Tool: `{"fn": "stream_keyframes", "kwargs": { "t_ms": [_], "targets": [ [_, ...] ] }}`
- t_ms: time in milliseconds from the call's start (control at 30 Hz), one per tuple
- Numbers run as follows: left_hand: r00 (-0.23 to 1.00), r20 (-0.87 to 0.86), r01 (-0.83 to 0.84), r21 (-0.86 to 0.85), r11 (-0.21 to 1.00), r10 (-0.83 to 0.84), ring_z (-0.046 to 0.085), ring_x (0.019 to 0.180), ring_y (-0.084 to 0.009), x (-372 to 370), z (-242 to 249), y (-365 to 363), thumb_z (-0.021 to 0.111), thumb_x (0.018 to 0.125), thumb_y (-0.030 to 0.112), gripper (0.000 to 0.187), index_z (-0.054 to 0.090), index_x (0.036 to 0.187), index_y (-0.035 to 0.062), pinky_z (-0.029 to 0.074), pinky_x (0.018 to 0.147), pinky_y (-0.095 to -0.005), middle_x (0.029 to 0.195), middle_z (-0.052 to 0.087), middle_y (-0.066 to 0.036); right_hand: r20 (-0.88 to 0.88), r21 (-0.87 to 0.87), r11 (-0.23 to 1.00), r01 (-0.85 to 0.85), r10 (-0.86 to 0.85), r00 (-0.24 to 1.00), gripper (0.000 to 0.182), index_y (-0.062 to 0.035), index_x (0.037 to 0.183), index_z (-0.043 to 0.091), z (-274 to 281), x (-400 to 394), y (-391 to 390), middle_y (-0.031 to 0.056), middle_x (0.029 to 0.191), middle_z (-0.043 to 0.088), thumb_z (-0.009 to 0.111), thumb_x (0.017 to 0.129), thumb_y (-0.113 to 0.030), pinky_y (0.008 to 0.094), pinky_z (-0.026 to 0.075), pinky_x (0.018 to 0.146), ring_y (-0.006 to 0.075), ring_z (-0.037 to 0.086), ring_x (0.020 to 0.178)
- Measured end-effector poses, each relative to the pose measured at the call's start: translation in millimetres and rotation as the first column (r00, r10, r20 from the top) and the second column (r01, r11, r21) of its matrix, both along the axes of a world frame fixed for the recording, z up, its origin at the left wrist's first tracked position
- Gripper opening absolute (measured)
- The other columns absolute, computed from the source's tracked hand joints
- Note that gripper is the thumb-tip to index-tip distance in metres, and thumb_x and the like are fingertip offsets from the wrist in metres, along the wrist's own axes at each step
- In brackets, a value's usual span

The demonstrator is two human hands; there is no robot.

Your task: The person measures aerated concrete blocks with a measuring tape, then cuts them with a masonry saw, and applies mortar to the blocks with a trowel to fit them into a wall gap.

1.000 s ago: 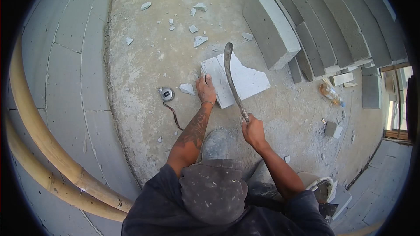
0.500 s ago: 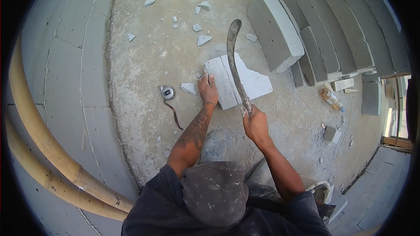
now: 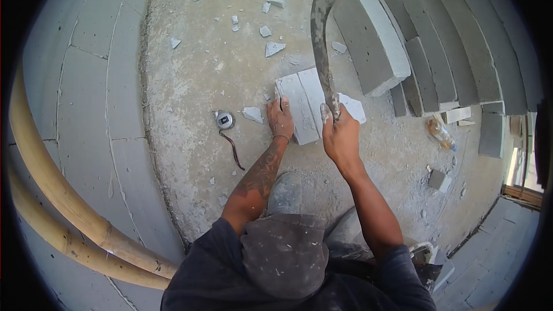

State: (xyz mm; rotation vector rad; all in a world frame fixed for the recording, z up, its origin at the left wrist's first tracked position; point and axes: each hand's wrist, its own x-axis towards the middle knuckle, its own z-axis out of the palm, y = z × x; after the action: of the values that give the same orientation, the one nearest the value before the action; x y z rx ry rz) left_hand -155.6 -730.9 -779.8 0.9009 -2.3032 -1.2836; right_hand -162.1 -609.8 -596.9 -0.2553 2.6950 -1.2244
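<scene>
A pale block with a broken right side lies on the concrete floor, with a line scored across its top. My left hand rests on the block's left edge; a dark slit shows between its fingers, and whether it grips the edge or something thin is unclear. My right hand is wrapped round the lower end of a long curved blade tool, raised over the block. The tool's curved tip reaches the top of the view and hides part of the block beneath it.
A tape measure with a dark strap lies to the left. Pale fragments are scattered ahead. Grey blocks stand at the upper right, near a plastic bottle. Bamboo poles curve along the left.
My right hand has lifted the curved tool upward, and it looks larger and nearer the camera. My left hand stays at the block's left edge. The view has shifted slightly.
</scene>
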Motion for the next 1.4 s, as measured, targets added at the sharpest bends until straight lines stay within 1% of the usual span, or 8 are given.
{"fn": "stream_keyframes", "kwargs": {
  "t_ms": [67,167,300,567,667,1000,1200,1400],
  "targets": [
    [1.000,0.003,-0.006,-0.018,1.000,0.006,0.045,0.101,-0.0367,1.2,-7.3,0.4,0.038,0.092,0.034,0.047,0.047,0.117,-0.0051,0.035,0.090,-0.0416,0.105,0.047,-0.022,0.011,-0.079,0.996,0.042,-0.042,0.999,0.019,0.0065,0.078,0.053,1.8,-3.1,-6.5,0.0273,0.065,0.055,0.054,0.081,-0.012,0.0455,0.044,0.058,0.0443,0.056,0.064],
    [1.000,-0.001,-0.006,0.008,1.000,0.006,0.045,0.101,-0.0363,2.5,-4.0,2.9,0.038,0.092,0.034,0.047,0.047,0.117,-0.0052,0.035,0.089,-0.0414,0.105,0.047,-0.022,0.054,0.282,0.953,-0.109,0.097,0.994,0.023,0.0075,0.078,0.054,-102.2,12.4,19.1,0.0306,0.065,0.054,0.054,0.082,-0.015,0.0483,0.044,0.063,0.0449,0.056,0.069],
    [1.000,-0.005,0.015,0.022,1.000,-0.015,0.045,0.101,-0.0361,1.5,-1.5,-0.6,0.038,0.093,0.034,0.048,0.046,0.118,-0.0057,0.035,0.089,-0.0417,0.104,0.047,-0.023,0.129,0.336,0.937,-0.098,0.057,0.990,0.024,0.0076,0.078,0.054,-83.8,22.6,13.6,0.0305,0.067,0.054,0.054,0.082,-0.017,0.0496,0.044,0.065,0.0452,0.056,0.072],
    [1.000,-0.023,0.004,-0.015,1.000,-0.004,0.044,0.101,-0.0378,1.8,-8.2,-1.3,0.038,0.092,0.036,0.050,0.046,0.118,-0.0058,0.034,0.090,-0.0422,0.105,0.046,-0.024,-0.080,-0.188,0.981,0.055,-0.071,0.994,0.025,0.0066,0.078,0.053,8.7,-27.1,-27.2,0.0277,0.064,0.056,0.052,0.084,-0.017,0.0459,0.046,0.059,0.0430,0.058,0.066],
    [1.000,-0.013,0.013,0.025,1.000,-0.013,0.044,0.102,-0.0385,6.4,-8.8,5.2,0.038,0.092,0.037,0.051,0.046,0.118,-0.0058,0.034,0.090,-0.0426,0.106,0.046,-0.024,0.061,0.307,0.948,-0.084,0.068,0.996,0.025,0.0085,0.077,0.056,-106.6,-14.3,-3.4,0.0284,0.071,0.057,0.052,0.082,-0.016,0.0458,0.046,0.062,0.0424,0.058,0.069],
    [1.000,-0.007,0.002,0.028,1.000,-0.002,0.043,0.105,-0.0381,1.5,-6.5,-0.5,0.038,0.092,0.035,0.050,0.045,0.120,-0.0065,0.033,0.092,-0.0422,0.108,0.047,-0.024,-0.097,-0.052,0.999,0.017,-0.022,0.995,0.026,0.0062,0.076,0.055,6.2,-40.7,-36.5,0.0284,0.067,0.056,0.054,0.082,-0.019,0.0466,0.043,0.060,0.0452,0.055,0.068],
    [0.999,-0.043,0.027,0.016,1.000,-0.026,0.044,0.104,-0.0378,-11.7,5.3,-7.7,0.038,0.092,0.035,0.050,0.044,0.120,-0.0056,0.033,0.093,-0.0424,0.108,0.047,-0.024,0.074,0.305,0.950,-0.067,0.047,0.996,0.030,0.0068,0.077,0.055,-88.0,-31.2,-23.6,0.0287,0.069,0.056,0.053,0.083,-0.023,0.0474,0.043,0.061,0.0437,0.057,0.071],
    [0.999,-0.032,0.012,0.101,0.995,-0.009,0.042,0.111,-0.0358,3.6,6.3,-0.5,0.041,0.091,0.037,0.056,0.040,0.124,-0.0075,0.030,0.098,-0.0394,0.117,0.045,-0.026,0.048,0.156,0.988,-0.002,-0.005,0.999,0.025,0.0055,0.078,0.053,-55.4,-28.2,10.8,0.0274,0.075,0.059,0.056,0.081,-0.019,0.0498,0.044,0.065,0.0457,0.057,0.072]
  ]
}}
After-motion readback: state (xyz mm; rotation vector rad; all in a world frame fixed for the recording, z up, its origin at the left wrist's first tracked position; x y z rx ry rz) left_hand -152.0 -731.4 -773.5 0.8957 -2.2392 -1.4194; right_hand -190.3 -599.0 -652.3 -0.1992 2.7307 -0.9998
